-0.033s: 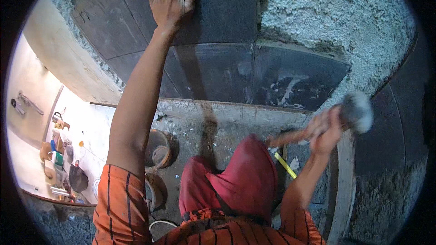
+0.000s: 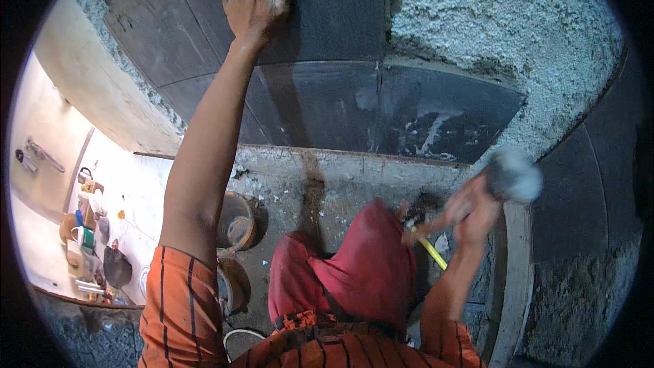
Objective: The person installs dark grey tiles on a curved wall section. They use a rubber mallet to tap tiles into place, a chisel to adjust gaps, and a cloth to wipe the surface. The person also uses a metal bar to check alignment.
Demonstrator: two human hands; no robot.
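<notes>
Head view: bucket (image 2: pixel 231 208) below left hand (image 2: pixel 253 1), yellow strip (image 2: pixel 432 253) below right hand (image 2: pixel 478 212); the left lies spread against dark tile (image 2: pixel 334 13), the right grips a blurred mallet (image 2: pixel 516 176).

One left hand (image 2: pixel 253 0), one right hand (image 2: pixel 478 210). One mallet (image 2: pixel 516 176), one stick (image 2: pixel 434 257). At least two buckets (image 2: pixel 251 223). One shirt (image 2: pixel 187 300), one pair of trousers (image 2: pixel 381 266). Five tiles (image 2: pixel 334 13) on the wall (image 2: pixel 470 13) ahead, at least two more at right. Clutter (image 2: pixel 117 267) at left, too small to count.
</notes>
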